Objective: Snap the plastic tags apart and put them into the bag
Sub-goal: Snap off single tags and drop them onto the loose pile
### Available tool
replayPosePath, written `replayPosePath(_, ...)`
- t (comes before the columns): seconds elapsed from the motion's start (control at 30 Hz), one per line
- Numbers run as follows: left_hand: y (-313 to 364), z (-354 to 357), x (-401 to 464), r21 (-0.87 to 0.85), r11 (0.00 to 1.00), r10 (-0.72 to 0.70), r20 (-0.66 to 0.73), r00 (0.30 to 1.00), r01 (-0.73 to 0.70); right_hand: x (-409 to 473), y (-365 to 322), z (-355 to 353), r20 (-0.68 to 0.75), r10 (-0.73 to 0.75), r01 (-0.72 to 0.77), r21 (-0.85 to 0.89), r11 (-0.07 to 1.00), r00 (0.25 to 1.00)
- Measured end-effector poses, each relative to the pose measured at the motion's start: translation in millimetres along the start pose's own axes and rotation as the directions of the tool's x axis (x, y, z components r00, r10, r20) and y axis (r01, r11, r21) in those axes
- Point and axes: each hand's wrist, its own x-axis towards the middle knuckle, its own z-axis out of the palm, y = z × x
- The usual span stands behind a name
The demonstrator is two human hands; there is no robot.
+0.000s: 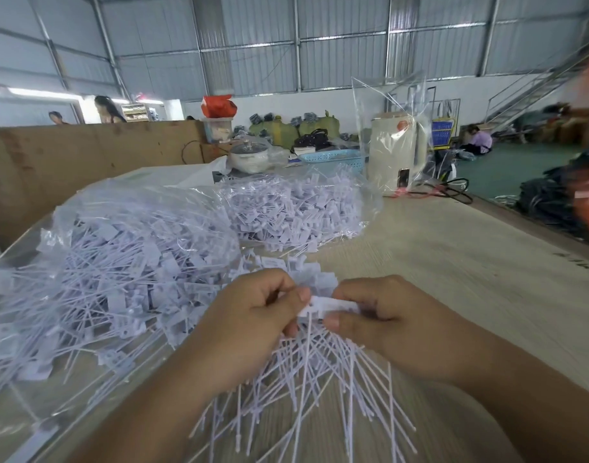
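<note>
The whole view is smeared by motion, so single tags in the piles are hard to tell apart, and the right edge is an orange blur. Both forearms are cut off by the lower edge. The left hand (253,315) and right hand (383,315) pinch a bunch of white tags (329,304) between them at its flat heads, the thin tails fanning down toward the camera. The open clear bag (112,248), heaped with loose tags, lies just left of the hands on the table (453,262)

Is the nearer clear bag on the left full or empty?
Full: the nearer clear bag bulges with loose white tags, heaped high and spilling toward its mouth.
</note>
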Motion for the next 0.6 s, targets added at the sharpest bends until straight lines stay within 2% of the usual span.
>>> replayPosePath(0.17, 1, 0, -1, -0.016, 0.997, -0.070, 0.147, 0.987, 0.073, 1, -5, 0, 0.066, -0.016, 0.008, 0.128, 0.992, 0.998)
replayPosePath(0.37, 1, 1, 2, -0.142, 0.985, -0.080, 0.119, 0.990, 0.096, 3, -9, 1, 0.057, 0.025, -0.036, 0.201, 0.979, 0.998)
replayPosePath(0.6, 1, 8, 5, -0.464, 0.863, -0.179, 0.085, 0.980, 0.198, 4, -12, 6, -0.133, -0.042, 0.063, 0.161, 0.985, 0.990)
